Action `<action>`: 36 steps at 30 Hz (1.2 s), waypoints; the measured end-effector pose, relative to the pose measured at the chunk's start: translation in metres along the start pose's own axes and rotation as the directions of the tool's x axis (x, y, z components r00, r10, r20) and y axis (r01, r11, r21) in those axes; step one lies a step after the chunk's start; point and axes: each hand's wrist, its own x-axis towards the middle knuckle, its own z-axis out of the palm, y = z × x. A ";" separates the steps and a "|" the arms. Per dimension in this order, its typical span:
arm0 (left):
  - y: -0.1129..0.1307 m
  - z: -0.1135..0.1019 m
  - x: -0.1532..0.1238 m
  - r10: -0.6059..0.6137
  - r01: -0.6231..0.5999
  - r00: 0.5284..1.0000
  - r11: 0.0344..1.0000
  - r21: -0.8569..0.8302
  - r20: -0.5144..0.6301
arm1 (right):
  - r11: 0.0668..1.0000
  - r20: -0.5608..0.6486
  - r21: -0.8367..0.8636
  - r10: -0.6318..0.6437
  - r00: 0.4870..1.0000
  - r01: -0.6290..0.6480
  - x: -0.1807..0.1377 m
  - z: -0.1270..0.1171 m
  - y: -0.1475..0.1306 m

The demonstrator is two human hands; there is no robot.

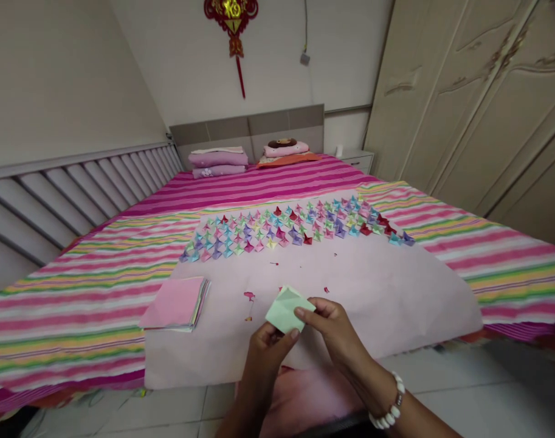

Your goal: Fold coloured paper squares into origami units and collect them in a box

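Observation:
Both my hands hold one small, partly folded pale green paper [286, 308] above the near edge of a pale pink sheet [372, 292] spread on the bed. My left hand [268, 353] pinches its lower edge with thumb and fingers closed. My right hand [334, 331], with a white bead bracelet on the wrist, pinches its right corner. Further back on the sheet lie several rows of small folded paper stars [295, 228] in pink, blue, green, purple and red.
A stack of coloured paper squares [177, 303], pink on top, lies left of my hands. The bed has a striped cover [76, 292]. Folded blankets and a pillow sit at the headboard. A wardrobe [478, 103] stands on the right, and white floor tiles lie below.

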 end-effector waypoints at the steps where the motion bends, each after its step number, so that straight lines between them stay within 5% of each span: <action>1: 0.002 0.000 0.000 0.004 -0.004 1.000 1.000 -0.009 -0.005 | 1.000 0.015 -0.017 0.004 1.000 -0.004 -0.001 0.000 0.000; 12: 0.013 0.002 -0.004 -0.005 0.004 1.000 0.996 -0.087 -0.020 | 0.998 0.218 0.006 0.056 0.974 -0.059 -0.010 0.005 0.006; 20: 0.025 -0.010 0.000 0.170 -0.170 0.985 0.981 0.096 0.010 | 0.990 0.228 -0.137 0.006 0.974 0.026 -0.013 0.001 0.004; 26: 0.027 -0.014 0.000 0.319 -0.319 0.948 0.947 -0.026 0.004 | 0.993 0.279 -0.115 -0.004 0.960 0.037 -0.014 0.003 0.000; 36: 0.021 -0.021 -0.004 0.261 -0.263 0.965 0.950 0.168 0.031 | 0.996 0.236 -0.088 0.055 0.970 -0.035 -0.014 0.000 0.005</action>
